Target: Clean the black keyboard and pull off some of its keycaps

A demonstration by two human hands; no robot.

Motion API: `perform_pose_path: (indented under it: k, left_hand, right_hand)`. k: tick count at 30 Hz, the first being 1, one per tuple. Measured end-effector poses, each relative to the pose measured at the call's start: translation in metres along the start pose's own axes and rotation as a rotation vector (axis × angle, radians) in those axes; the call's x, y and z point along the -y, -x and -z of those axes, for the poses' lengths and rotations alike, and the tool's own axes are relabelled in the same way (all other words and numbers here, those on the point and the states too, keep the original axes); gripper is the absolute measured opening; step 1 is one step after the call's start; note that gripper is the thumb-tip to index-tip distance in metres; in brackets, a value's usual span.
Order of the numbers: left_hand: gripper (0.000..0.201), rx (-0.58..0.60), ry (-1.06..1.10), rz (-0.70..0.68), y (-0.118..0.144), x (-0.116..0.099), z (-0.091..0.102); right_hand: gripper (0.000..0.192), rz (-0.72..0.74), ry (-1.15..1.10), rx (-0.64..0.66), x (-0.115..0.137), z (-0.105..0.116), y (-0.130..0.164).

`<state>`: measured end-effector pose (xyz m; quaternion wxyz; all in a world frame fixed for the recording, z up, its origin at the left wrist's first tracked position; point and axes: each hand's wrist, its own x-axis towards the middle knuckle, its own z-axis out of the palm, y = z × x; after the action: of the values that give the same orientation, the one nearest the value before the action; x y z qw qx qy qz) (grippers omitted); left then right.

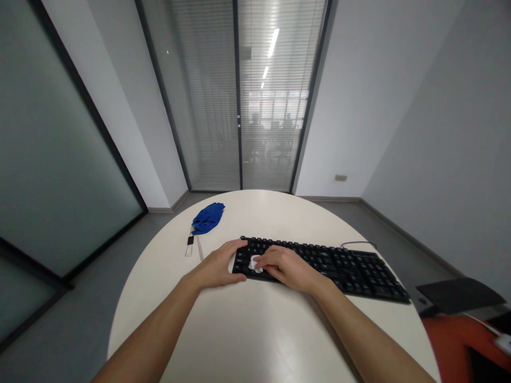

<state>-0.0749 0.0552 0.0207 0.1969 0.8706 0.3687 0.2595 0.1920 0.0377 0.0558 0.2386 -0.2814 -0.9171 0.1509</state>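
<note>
A black keyboard (331, 263) lies across the white round table, slanting down toward the right. My left hand (219, 266) grips its left end, with the fingers at the far edge and the thumb at the near edge. Over the keys near that end, my right hand (285, 266) pinches a small crumpled white tissue (255, 263) against them. Part of the tissue and several keys are hidden under the right fingers.
Beyond my left hand lies a bunched blue cloth (208, 218) with a black binder clip (190, 241) at its near end. A thin black cable (359, 243) curves behind the keyboard. Past the table's right edge stands a red chair (447, 340) with things on it.
</note>
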Motion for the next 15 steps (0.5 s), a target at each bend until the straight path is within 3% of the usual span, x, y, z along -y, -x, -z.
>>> perform_pose_path:
  k: [6,15]
  left_hand:
    - [0.087,0.008,-0.016,-0.009,0.0,0.001,-0.001]
    - [0.084,-0.01,-0.013,-0.029,-0.001,0.002,-0.002]
  right_hand:
    - [0.029,-0.012,0.007,-0.006,0.003,0.003,0.004]
    - [0.03,0.055,0.058,-0.076,0.013,-0.033,-0.007]
